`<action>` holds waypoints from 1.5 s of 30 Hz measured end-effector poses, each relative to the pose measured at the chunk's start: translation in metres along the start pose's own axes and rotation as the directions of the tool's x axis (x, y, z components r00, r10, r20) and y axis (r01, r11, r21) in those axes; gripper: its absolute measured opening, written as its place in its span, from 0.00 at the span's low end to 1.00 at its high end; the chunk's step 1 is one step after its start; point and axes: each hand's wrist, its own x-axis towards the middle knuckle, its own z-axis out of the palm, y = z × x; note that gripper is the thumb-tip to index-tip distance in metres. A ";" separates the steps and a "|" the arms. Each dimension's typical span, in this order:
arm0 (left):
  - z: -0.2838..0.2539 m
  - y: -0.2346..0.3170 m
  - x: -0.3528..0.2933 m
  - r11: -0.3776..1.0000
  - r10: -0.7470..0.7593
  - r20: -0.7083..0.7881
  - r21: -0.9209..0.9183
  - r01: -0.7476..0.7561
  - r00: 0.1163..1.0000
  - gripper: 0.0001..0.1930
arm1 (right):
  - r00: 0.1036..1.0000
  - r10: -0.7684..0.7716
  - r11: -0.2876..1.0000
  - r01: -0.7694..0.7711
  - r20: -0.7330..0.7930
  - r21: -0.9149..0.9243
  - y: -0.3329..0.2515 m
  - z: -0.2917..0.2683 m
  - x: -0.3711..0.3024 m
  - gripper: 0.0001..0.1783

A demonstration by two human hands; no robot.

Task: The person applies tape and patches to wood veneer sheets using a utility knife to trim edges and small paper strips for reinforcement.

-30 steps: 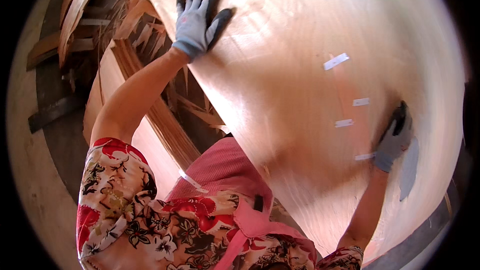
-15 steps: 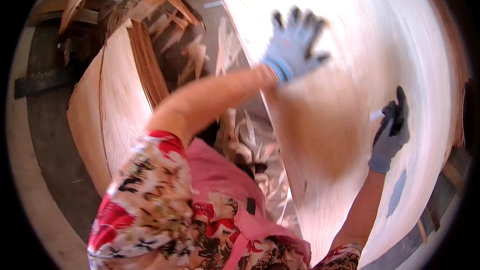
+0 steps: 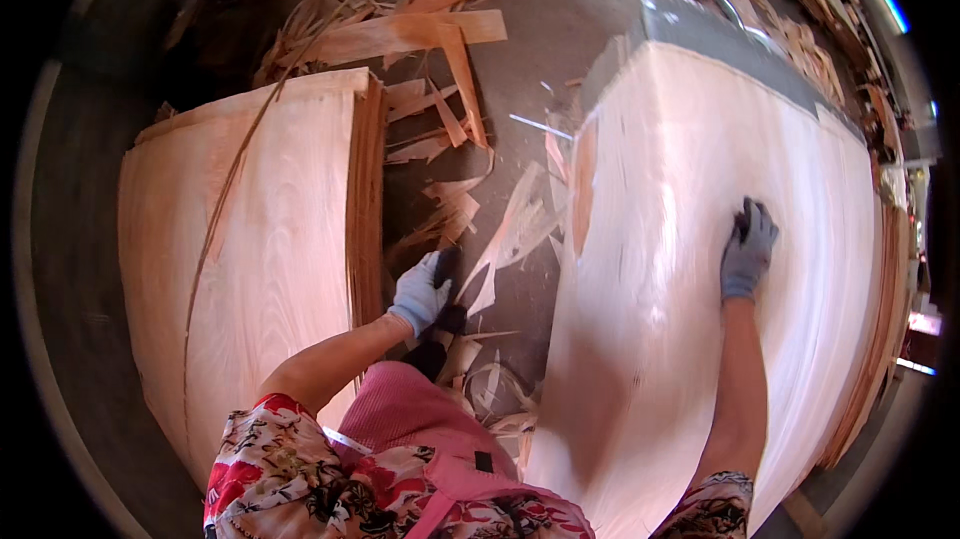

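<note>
My left hand, in a light grey-blue glove with dark fingertips, hangs over the gap between two stacks of wood veneer. Its fingers reach forward, loosely apart, with nothing visible in them. At the right, my right hand, gloved alike, is over the pale top veneer sheet of the right stack. Its dark-tipped fingers are curled in; whatever they may hold is hidden. The left veneer stack stands near my left forearm, its layered brown edge facing the gap.
Torn veneer strips litter the floor between the stacks. More scrap pieces lie heaped beyond the left stack. A long thin strip lies along the left stack's top. A grey sheet shows at the right stack's far end.
My left hand has come off the right stack, moving left and down over the gap. My right hand's fingers have curled in. The view has shifted, showing more of both stacks.
</note>
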 end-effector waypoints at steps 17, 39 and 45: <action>0.049 -0.031 0.145 0.918 -0.326 -0.006 -0.240 0.315 0.945 0.22 | 0.993 0.060 0.996 -0.066 0.103 0.058 -0.009 -0.011 0.016 0.26; 0.212 -0.094 0.488 0.935 -0.337 0.172 0.179 0.307 0.926 0.18 | 0.936 0.193 0.968 -0.132 0.294 -0.213 -0.007 0.010 0.014 0.32; 0.272 -0.106 0.552 0.987 -0.058 0.229 0.161 0.021 0.972 0.17 | 0.899 0.321 0.930 -0.238 0.298 -0.281 -0.026 0.038 0.025 0.25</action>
